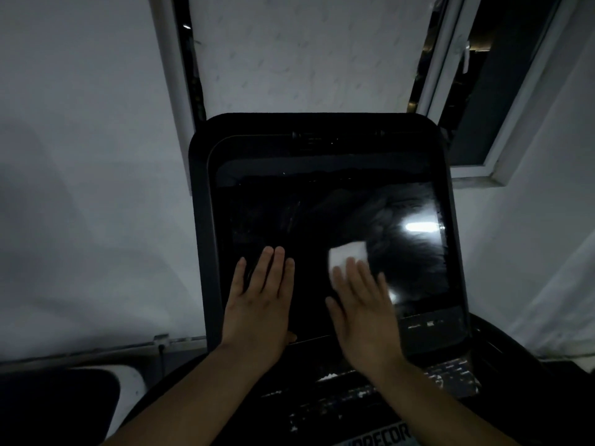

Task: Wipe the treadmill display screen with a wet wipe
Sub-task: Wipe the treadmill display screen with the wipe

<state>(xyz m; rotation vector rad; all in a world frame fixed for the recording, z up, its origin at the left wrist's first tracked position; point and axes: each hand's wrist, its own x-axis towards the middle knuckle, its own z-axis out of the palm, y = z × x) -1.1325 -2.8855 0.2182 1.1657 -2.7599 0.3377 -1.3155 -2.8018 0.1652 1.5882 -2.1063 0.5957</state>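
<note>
Right hand (362, 304) flat, seemingly pressing wet wipe (347, 254) onto screen (322, 220).

Down at the bottom edge, on the treadmill console (354, 410), there's lettering: pale capitals running slightly uphill, reading "RECOR", with the start of the word cut off in shadow and by a forearm, so the full brand name isn't legible. Just above it, rows of worn whitish marks sit on the console's button panel (450, 378), too smeared to read. On the dark display screen (322, 220), a few small pale marks at the lower right stay unreadable too.
</note>
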